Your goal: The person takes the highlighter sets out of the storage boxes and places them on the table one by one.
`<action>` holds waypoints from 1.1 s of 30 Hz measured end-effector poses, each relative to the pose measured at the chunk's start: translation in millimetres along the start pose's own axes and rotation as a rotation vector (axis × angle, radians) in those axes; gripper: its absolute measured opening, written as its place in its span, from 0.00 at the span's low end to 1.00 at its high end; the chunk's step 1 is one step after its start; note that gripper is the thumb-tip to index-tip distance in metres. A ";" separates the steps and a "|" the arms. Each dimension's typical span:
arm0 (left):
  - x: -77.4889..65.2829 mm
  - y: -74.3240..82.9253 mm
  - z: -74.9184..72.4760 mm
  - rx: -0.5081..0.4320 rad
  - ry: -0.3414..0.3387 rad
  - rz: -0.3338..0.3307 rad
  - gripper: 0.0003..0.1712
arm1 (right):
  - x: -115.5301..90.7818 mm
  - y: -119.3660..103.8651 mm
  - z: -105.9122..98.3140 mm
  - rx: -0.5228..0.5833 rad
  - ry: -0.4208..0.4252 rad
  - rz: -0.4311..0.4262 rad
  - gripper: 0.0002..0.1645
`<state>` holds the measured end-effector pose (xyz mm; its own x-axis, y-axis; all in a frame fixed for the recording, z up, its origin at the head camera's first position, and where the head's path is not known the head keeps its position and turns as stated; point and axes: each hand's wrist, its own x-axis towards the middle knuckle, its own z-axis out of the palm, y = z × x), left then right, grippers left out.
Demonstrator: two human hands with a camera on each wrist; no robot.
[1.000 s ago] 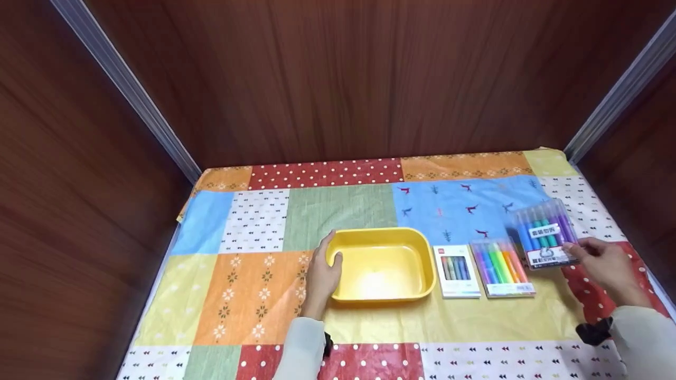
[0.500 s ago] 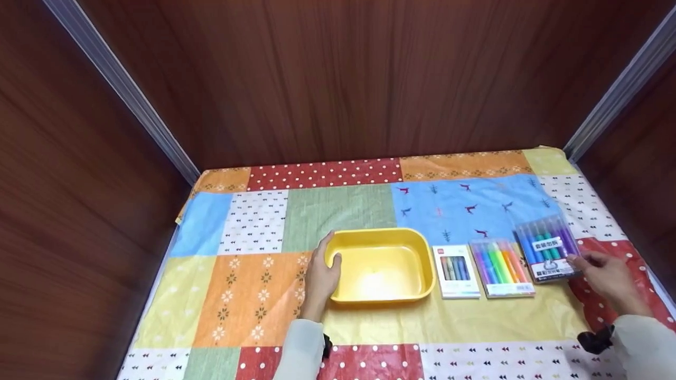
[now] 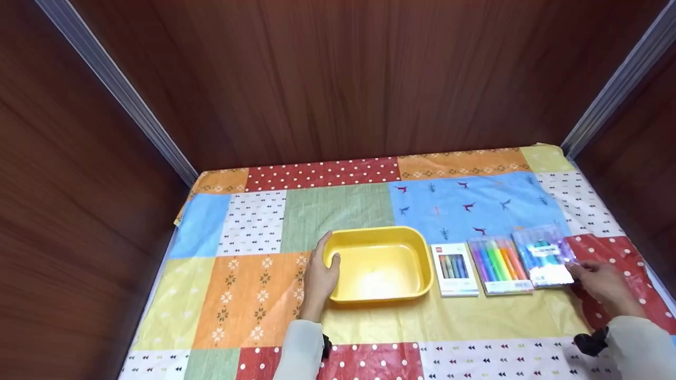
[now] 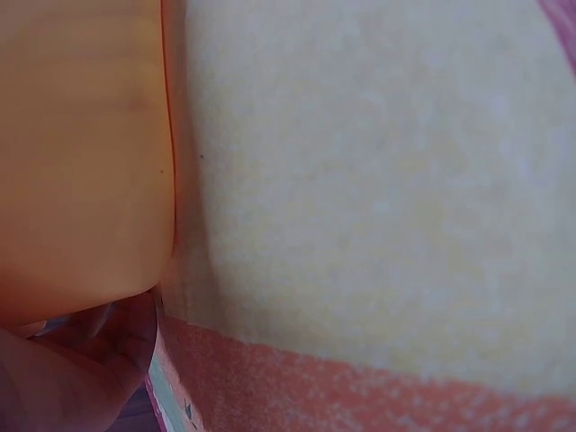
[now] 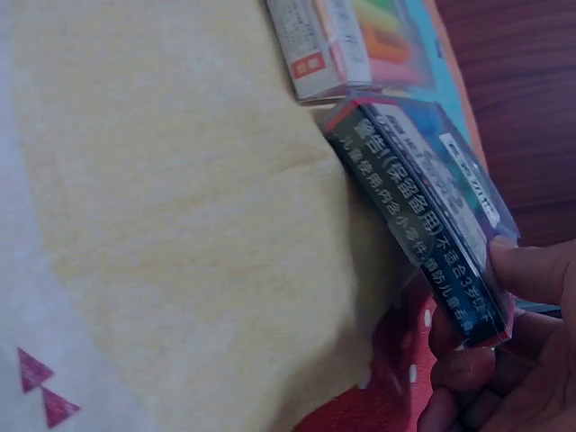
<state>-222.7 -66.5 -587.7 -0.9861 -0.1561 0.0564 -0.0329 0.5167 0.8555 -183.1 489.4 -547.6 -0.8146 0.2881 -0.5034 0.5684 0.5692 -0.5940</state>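
My left hand [image 3: 320, 277] grips the left wall of a yellow plastic bin [image 3: 380, 293], thumb inside and fingers outside. In the left wrist view the bin's outer wall [image 4: 81, 162] fills the upper left, with curled fingers under its corner. At the far right, my right hand [image 3: 604, 285] pinches the lower right edge of a clear pack of markers [image 3: 544, 253], blue to purple. The right wrist view shows its dark printed end [image 5: 418, 216] tilted, with the thumb on top and fingers beneath. The pack's left edge is right beside a pack of rainbow-coloured markers [image 3: 499, 264].
A white box with a window showing coloured sticks [image 3: 454, 269] lies between the bin and the rainbow pack. A patchwork cloth [image 3: 248, 295] covers the table. Dark wood panels [image 3: 317, 79] stand behind it and on both sides.
My right hand has lowered the marker pack toward the cloth and nearer to me, beside the rainbow pack. Glare now covers its front. The left hand and bin stay in place.
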 end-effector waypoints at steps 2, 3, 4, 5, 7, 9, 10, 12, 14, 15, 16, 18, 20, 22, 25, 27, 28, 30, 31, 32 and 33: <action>-0.1 -0.4 -0.9 -0.001 0.007 0.009 0.33 | -1.4 -0.5 2.2 -0.001 0.019 -0.008 0.50; -0.3 -0.7 -1.3 -0.001 0.008 0.011 0.33 | -1.8 -0.4 3.0 0.000 0.022 -0.011 0.50; -0.4 -0.8 -1.9 -0.001 0.010 0.010 0.33 | -1.6 -0.5 3.8 0.001 0.022 -0.005 0.50; -0.7 -0.7 -2.5 -0.001 0.011 0.009 0.33 | -1.7 -1.2 4.4 0.005 0.025 0.004 0.50; -1.6 0.0 -3.9 0.000 0.015 0.006 0.33 | -2.1 -2.0 6.4 0.015 0.035 0.011 0.50; -2.0 1.1 -4.8 0.002 0.017 0.000 0.33 | -2.8 -2.3 8.6 0.020 0.048 -0.005 0.49; -2.3 1.8 -5.3 0.003 0.018 -0.001 0.33 | -3.5 -2.4 9.5 0.017 0.056 -0.011 0.49; -2.2 3.6 -5.9 0.002 0.015 0.000 0.33 | -5.4 -2.8 11.0 0.018 0.075 -0.014 0.48; -1.4 5.8 -6.3 -0.002 0.007 0.001 0.33 | -7.8 -3.7 11.4 0.014 0.098 0.004 0.48; -0.7 6.9 -6.6 -0.006 0.003 0.002 0.33 | -9.0 -4.4 11.5 0.014 0.111 0.016 0.48; 0.0 7.7 -7.1 -0.008 0.001 0.003 0.33 | -10.1 -5.5 11.9 0.021 0.123 0.024 0.48; 2.0 9.3 -8.6 -0.008 -0.001 0.002 0.33 | -12.5 -8.7 13.4 0.037 0.145 0.031 0.48; 3.8 9.8 -11.0 -0.003 0.005 0.007 0.33 | -14.7 -12.4 15.8 0.049 0.160 0.016 0.48; 4.9 10.4 -14.3 0.007 0.007 0.011 0.33 | -17.1 -16.5 19.5 0.049 0.168 -0.007 0.48; 5.9 12.7 -19.2 0.020 -0.001 0.039 0.31 | -21.4 -22.0 25.2 0.035 0.202 -0.035 0.48; 6.5 16.0 -22.1 0.031 -0.006 0.065 0.31 | -24.5 -25.4 30.1 0.027 0.239 -0.080 0.47; 6.6 18.1 -23.3 0.041 -0.010 0.077 0.31 | -25.9 -27.1 32.8 0.017 0.260 -0.109 0.47; 5.8 24.2 -26.0 0.069 -0.015 0.091 0.31 | -29.4 -31.7 38.5 -0.001 0.283 -0.162 0.46; 5.8 27.5 -27.5 0.082 -0.018 0.101 0.31 | -31.2 -35.2 41.6 -0.010 0.286 -0.188 0.46; 6.3 31.2 -28.9 0.101 -0.018 0.113 0.31 | -32.4 -39.8 44.6 -0.016 0.291 -0.216 0.45; 6.7 35.5 -30.6 0.120 -0.018 0.126 0.32 | -33.6 -45.7 47.5 -0.022 0.295 -0.240 0.45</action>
<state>-225.5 -74.9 -541.2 -0.9864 -0.0695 0.1491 0.0728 0.6284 0.7745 -176.2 417.2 -533.3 -0.9244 0.3519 -0.1472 0.3571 0.6628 -0.6582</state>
